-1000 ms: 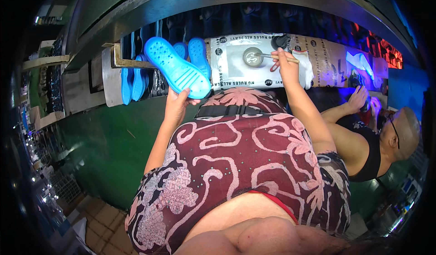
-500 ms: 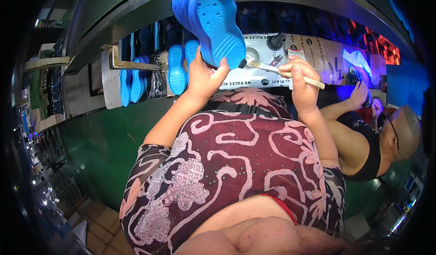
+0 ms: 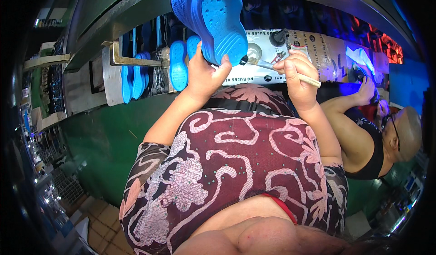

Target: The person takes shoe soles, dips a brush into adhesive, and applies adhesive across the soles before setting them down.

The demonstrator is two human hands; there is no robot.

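A thick blue shoe sole [image 3: 223,19] with small holes and ribbed lines is tilted up in front of me. My left hand [image 3: 204,76] grips it by its near end, thumb on the face and fingers behind. At the lower right corner of the sole is a small black piece [image 3: 244,60]. Between the fingers of my right hand [image 3: 299,76] is a flat paintbrush [image 3: 269,65] with a pale wooden handle. Its bristles point at the black piece, close beside it; whether they touch, I cannot tell.
Behind lie a round pale dish [image 3: 253,51] and a black container [image 3: 278,37] on a printed plastic-covered surface. More blue soles [image 3: 178,66] stand to the left beside a metal bracket [image 3: 136,61]. A co-worker [image 3: 363,137] sits at the right, hands near a brightly lit item.
My right hand and the brush have shifted slightly, with the bristles a little higher. The sole is still held in my left hand. The co-worker's arm has moved.
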